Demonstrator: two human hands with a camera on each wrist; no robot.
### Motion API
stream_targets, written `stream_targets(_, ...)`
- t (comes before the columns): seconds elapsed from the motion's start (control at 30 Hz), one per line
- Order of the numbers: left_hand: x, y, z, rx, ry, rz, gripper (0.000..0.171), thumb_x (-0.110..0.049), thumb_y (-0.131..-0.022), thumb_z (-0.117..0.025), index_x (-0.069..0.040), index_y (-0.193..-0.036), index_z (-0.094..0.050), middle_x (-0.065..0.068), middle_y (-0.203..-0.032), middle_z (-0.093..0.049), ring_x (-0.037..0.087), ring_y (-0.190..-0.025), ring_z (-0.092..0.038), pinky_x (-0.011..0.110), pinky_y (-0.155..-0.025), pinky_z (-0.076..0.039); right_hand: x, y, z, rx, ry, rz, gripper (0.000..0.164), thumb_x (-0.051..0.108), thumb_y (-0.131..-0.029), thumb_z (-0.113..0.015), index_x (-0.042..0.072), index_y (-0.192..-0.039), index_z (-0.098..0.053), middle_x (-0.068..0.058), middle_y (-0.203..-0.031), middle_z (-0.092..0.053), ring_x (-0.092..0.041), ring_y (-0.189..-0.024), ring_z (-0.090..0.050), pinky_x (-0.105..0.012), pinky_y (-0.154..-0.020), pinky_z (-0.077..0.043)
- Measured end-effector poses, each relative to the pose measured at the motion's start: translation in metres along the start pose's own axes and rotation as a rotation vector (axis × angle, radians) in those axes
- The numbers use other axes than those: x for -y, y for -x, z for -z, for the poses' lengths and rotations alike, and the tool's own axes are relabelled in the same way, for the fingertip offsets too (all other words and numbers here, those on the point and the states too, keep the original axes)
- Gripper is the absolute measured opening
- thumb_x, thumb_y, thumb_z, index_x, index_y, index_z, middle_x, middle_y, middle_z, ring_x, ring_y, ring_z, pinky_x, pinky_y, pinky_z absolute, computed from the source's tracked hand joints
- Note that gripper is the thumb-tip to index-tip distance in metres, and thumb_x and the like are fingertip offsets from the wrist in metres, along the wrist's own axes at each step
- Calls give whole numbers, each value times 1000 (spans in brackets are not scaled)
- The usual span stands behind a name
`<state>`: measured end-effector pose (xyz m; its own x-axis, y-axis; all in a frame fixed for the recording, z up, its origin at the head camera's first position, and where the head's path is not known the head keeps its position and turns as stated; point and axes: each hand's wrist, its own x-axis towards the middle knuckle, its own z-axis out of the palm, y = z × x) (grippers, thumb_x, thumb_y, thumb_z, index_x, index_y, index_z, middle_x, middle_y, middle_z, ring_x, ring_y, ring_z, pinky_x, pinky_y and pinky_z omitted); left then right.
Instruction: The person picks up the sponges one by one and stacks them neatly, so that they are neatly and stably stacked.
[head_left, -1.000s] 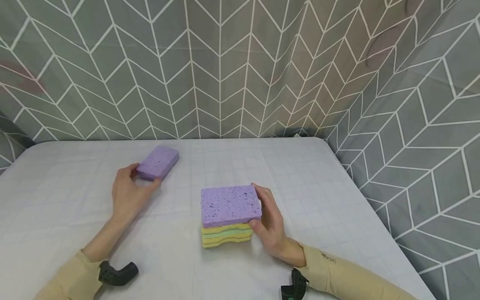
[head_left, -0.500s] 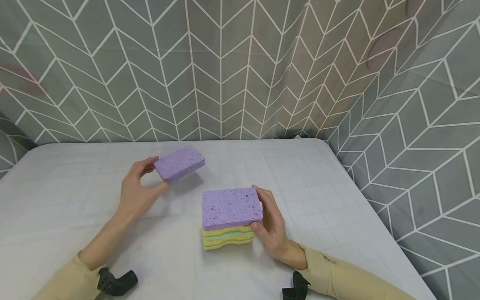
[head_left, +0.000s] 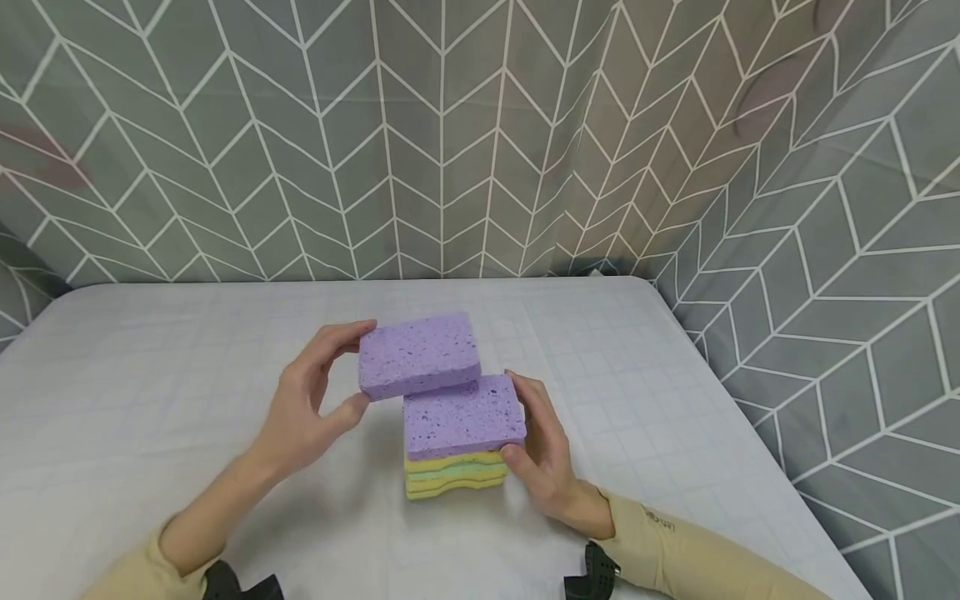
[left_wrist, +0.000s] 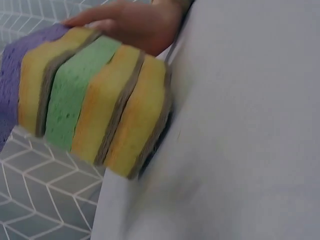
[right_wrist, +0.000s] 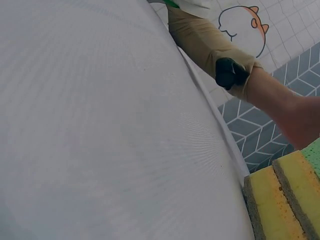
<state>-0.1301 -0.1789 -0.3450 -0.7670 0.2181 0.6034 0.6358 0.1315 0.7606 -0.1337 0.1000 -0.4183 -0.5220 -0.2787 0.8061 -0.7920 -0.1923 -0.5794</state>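
Observation:
My left hand (head_left: 303,421) pinches a purple sponge (head_left: 418,357) by its left end, thumb at the near corner and fingers at the far one. This sponge is held raised, overlapping the back of a sponge stack in the head view. Another purple sponge (head_left: 465,423) tops the stack. Beneath it, the left wrist view shows a green sponge (left_wrist: 82,75) among yellow sponges (left_wrist: 142,120) with grey scrub layers. My right hand (head_left: 546,454) grips the stack's right end, thumb in front and fingers behind. The right wrist view catches the stack's lower yellow sponges (right_wrist: 275,212).
A white cloth-covered table (head_left: 652,400) lies under everything. Behind it hangs a grey curtain (head_left: 405,142) with a white chevron pattern, which continues along the right side. Black wrist devices (head_left: 592,573) sit at both sleeves.
My left hand has lifted the purple sponge from the table's back left and carried it rightward and nearer to the stack. My right hand has stayed on the stack.

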Motion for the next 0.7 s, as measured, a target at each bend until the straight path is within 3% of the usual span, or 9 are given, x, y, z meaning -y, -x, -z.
stream_targets(0.17,-12,4,-13,65,-22,-26,77,12,-68,-62,-1,-143,-50,9,-131,-56,17,-118,-51,23,-110,-37,1,-2,-1,-6,15,23,67,24,-100,-54,-20,-144,-29,-18,-143,-44,-25,-131,-42,-31,-113,-36)
stream_targets(0.4,-16,4,-23,79,-81,-189,77,0,-64,-67,3,-139,-52,13,-129,-59,19,-115,-55,24,-104,-43,0,-1,0,10,23,17,63,22,-99,-54,-17,-144,-34,-18,-143,-45,-25,-130,-43,-33,-113,-36)
stream_targets(0.7,-14,6,-26,94,-132,-221,77,-4,-66,-69,4,-140,-50,13,-131,-58,19,-116,-55,23,-105,-43,0,-1,1,26,51,26,59,25,-102,-50,-14,-144,-37,-18,-142,-45,-25,-130,-43,-34,-113,-37)
